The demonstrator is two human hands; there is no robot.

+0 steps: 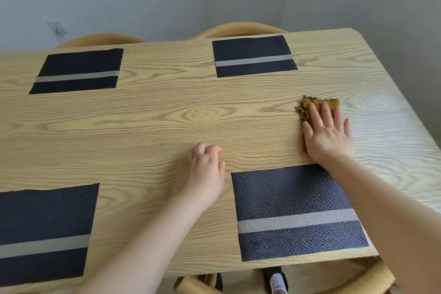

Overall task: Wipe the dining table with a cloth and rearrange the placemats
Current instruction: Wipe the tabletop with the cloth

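Observation:
My right hand (328, 132) lies flat, fingers spread, pressing a mustard-yellow cloth (315, 105) onto the light wooden table (167, 114) right of centre. My left hand (205, 169) rests on the table in a loose fist, holding nothing. Several dark navy placemats with a pale stripe lie on the table: one at the far left (76, 71), one at the far right (254, 56), one at the near left (45, 229), and one at the near right (296, 212) just under my right forearm.
Two curved wooden chair backs (238, 28) (102, 39) show behind the far edge against a grey wall. Another chair (372, 272) stands at the near right corner below the table. The table's right edge and rounded corner lie close to the cloth.

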